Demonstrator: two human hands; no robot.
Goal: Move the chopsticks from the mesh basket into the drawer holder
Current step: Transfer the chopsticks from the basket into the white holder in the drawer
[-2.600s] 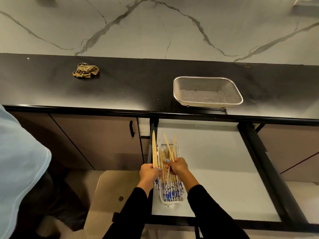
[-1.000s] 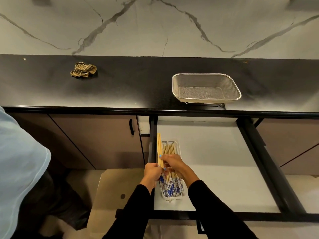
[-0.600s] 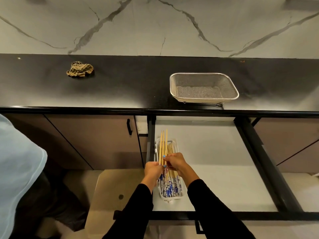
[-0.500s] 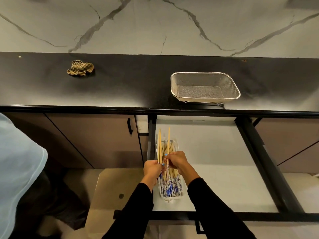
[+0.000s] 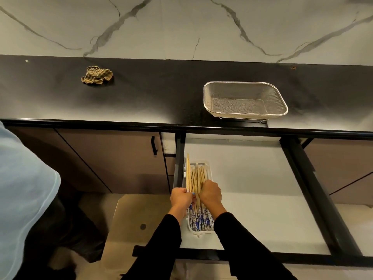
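Two hands work over the holder in the open drawer; only the head view is available.

Head view. Left hand is curled round a small bundle of chopsticks, which stand steeper than the rest, tips pointing away over the holder's left edge. Right hand is curled, knuckles up, over the sticks already lying in the holder; whether it pinches one or only presses them flat, cannot tell. Patterned blue-and-white ends of the laid sticks show at the near end of the holder, between the two sleeves.

Change: half a second ago one stick stood raised and splayed between the hands; now that stick is down among the pile and only the left-hand bundle is raised. The right hand has dropped lower onto the pile.

Basket sits on the surface, above the drawer and well apart from the hands. Its mesh floor shows bare; no sticks visible in it. A crumpled cloth lies far left on the surface. A second person's pale sleeve fills the left edge.

Judgement: transfer out of the basket looks complete. What remains is laying the left-hand bundle flat, parallel with the others. Risk: tips overhang the holder's left edge, so a stick could slip down between holder and drawer wall.
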